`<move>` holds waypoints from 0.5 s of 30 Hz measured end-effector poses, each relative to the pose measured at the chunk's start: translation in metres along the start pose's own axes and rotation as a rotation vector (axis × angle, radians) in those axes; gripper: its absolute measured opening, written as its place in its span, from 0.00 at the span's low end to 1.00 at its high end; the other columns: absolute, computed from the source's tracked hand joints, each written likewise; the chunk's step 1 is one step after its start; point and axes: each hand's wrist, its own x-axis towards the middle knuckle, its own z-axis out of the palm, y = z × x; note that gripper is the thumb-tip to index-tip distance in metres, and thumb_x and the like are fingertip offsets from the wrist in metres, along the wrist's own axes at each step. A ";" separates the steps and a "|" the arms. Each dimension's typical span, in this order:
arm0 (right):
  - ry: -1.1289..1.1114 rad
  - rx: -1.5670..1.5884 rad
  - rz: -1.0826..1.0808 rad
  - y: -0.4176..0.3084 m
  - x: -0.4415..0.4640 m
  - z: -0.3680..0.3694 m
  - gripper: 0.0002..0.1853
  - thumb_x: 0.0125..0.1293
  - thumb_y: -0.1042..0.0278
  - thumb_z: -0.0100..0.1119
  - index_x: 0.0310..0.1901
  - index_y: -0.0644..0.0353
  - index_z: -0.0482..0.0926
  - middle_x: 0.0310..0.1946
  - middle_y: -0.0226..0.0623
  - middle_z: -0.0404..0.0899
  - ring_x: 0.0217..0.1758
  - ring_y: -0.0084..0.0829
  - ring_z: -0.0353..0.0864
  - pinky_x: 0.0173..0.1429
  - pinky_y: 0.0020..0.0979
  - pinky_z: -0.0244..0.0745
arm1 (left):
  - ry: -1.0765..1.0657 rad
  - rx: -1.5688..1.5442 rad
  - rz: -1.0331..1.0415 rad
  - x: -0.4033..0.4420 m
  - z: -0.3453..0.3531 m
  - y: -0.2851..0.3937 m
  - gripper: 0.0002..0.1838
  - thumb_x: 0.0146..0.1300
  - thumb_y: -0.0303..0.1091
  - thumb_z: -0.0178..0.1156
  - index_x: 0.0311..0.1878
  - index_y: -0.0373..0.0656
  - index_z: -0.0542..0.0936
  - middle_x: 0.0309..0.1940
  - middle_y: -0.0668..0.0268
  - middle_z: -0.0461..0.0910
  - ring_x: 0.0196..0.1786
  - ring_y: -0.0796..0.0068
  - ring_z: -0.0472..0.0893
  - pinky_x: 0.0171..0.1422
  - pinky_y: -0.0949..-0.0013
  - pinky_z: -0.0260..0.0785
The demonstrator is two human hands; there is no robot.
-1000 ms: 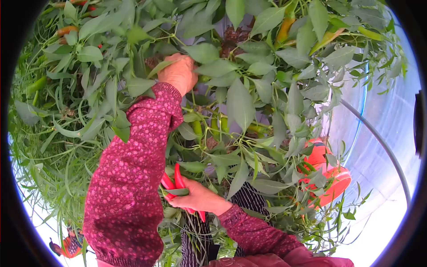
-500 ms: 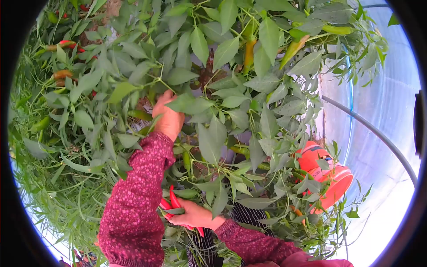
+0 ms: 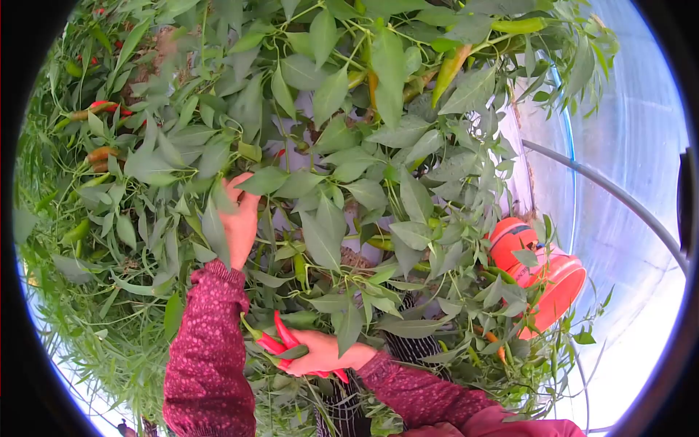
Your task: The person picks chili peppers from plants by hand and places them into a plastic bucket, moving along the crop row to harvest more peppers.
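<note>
Leafy green pepper plants [image 3: 320,237] fill most of the view, backed by translucent, bluish plastic sheeting [image 3: 619,95] at the far right. Near the bottom centre, a bunch of long, slender, glossy red peppers [image 3: 285,333] sits in the person's right hand [image 3: 317,352], whose fingers are closed around it. The upper ends stick out past the fingers, one with a green stem, while the red lower ends show just beneath the hand. One small green leaf [image 3: 295,352] lies across the bunch.

Above the right hand and to its left, the left hand [image 3: 242,218] reaches up into the plants. Leaves cover its fingertips, so whether they are spread or pinching something cannot be told. Both arms wear maroon sleeves [image 3: 211,357] speckled with pale pink.

To the right of the left hand and a little lower, a slim, yellowish-green pepper [image 3: 300,271] hangs among the leaves. Well to the left hand's upper left, a red pepper [image 3: 103,107] shows in the foliage. Below the right hand are black trousers with thin white stripes [image 3: 344,408]. Well to its right and higher is an orange-red plastic bucket [image 3: 552,273], partly hidden by leaves; beyond that, a grey hose [image 3: 619,193] curves past the sheeting.
</note>
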 end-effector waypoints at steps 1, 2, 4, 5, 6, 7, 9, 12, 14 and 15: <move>-0.064 -0.040 0.056 -0.002 -0.005 -0.003 0.31 0.57 0.66 0.63 0.62 0.55 0.63 0.35 0.29 0.78 0.30 0.15 0.74 0.28 0.19 0.67 | 0.000 0.007 -0.001 0.001 -0.004 0.001 0.15 0.61 0.28 0.58 0.51 0.33 0.75 0.48 0.61 0.75 0.50 0.72 0.75 0.55 0.72 0.65; -0.070 -0.036 0.054 -0.001 -0.010 -0.004 0.31 0.57 0.66 0.63 0.62 0.55 0.63 0.35 0.29 0.78 0.30 0.15 0.74 0.28 0.19 0.67 | 0.008 0.072 0.065 0.003 -0.011 -0.001 0.15 0.61 0.28 0.59 0.50 0.32 0.76 0.47 0.61 0.76 0.47 0.73 0.76 0.54 0.73 0.66; -0.091 0.211 -0.084 0.004 -0.017 -0.001 0.32 0.53 0.69 0.65 0.60 0.58 0.65 0.34 0.33 0.78 0.33 0.22 0.77 0.36 0.23 0.72 | -0.004 0.206 0.227 0.000 -0.027 0.031 0.12 0.61 0.26 0.60 0.47 0.33 0.78 0.44 0.62 0.79 0.43 0.75 0.77 0.50 0.74 0.68; -0.112 0.221 -0.084 0.002 -0.022 0.000 0.32 0.53 0.69 0.65 0.60 0.58 0.65 0.34 0.33 0.78 0.33 0.22 0.77 0.36 0.23 0.72 | -0.029 -0.503 0.115 -0.002 -0.034 0.031 0.10 0.60 0.25 0.60 0.45 0.36 0.80 0.42 0.66 0.80 0.41 0.78 0.77 0.49 0.73 0.70; -0.150 0.380 -0.165 -0.004 -0.028 -0.001 0.32 0.51 0.69 0.66 0.59 0.58 0.66 0.34 0.37 0.78 0.36 0.26 0.78 0.39 0.26 0.74 | -0.079 -0.452 0.131 -0.003 -0.047 0.037 0.09 0.61 0.26 0.59 0.45 0.38 0.79 0.42 0.66 0.80 0.42 0.77 0.78 0.50 0.70 0.71; -0.191 0.540 -0.244 -0.011 -0.033 -0.004 0.32 0.49 0.69 0.67 0.58 0.59 0.67 0.33 0.41 0.79 0.39 0.30 0.80 0.42 0.29 0.76 | -0.128 -0.397 0.148 -0.005 -0.060 0.052 0.09 0.62 0.27 0.59 0.45 0.39 0.79 0.41 0.65 0.81 0.42 0.77 0.79 0.52 0.67 0.72; -0.206 0.609 -0.503 -0.021 -0.037 -0.009 0.31 0.46 0.69 0.68 0.55 0.60 0.68 0.32 0.43 0.79 0.39 0.36 0.80 0.45 0.37 0.76 | -0.021 -0.431 -0.001 -0.016 -0.069 0.085 0.06 0.64 0.29 0.57 0.43 0.41 0.79 0.42 0.65 0.80 0.45 0.73 0.80 0.50 0.64 0.75; -0.111 0.736 -0.669 -0.023 -0.041 -0.016 0.32 0.46 0.69 0.66 0.55 0.60 0.66 0.33 0.44 0.78 0.40 0.42 0.80 0.50 0.41 0.73 | -0.056 -0.517 -0.089 -0.037 -0.082 0.114 0.08 0.68 0.34 0.53 0.41 0.40 0.78 0.38 0.63 0.80 0.42 0.71 0.81 0.42 0.68 0.78; -0.051 0.837 -0.726 -0.022 -0.048 -0.019 0.30 0.50 0.69 0.60 0.57 0.58 0.64 0.35 0.44 0.77 0.48 0.44 0.77 0.57 0.44 0.68 | -0.057 -0.465 -0.104 -0.054 -0.094 0.125 0.07 0.66 0.32 0.55 0.38 0.40 0.79 0.37 0.62 0.81 0.41 0.71 0.82 0.39 0.69 0.78; -0.047 0.828 -0.734 -0.024 -0.048 -0.019 0.29 0.51 0.70 0.58 0.57 0.58 0.63 0.36 0.44 0.76 0.51 0.45 0.76 0.61 0.46 0.65 | -0.068 -0.426 -0.118 -0.063 -0.100 0.130 0.06 0.65 0.31 0.57 0.35 0.41 0.80 0.36 0.61 0.82 0.41 0.71 0.82 0.36 0.70 0.78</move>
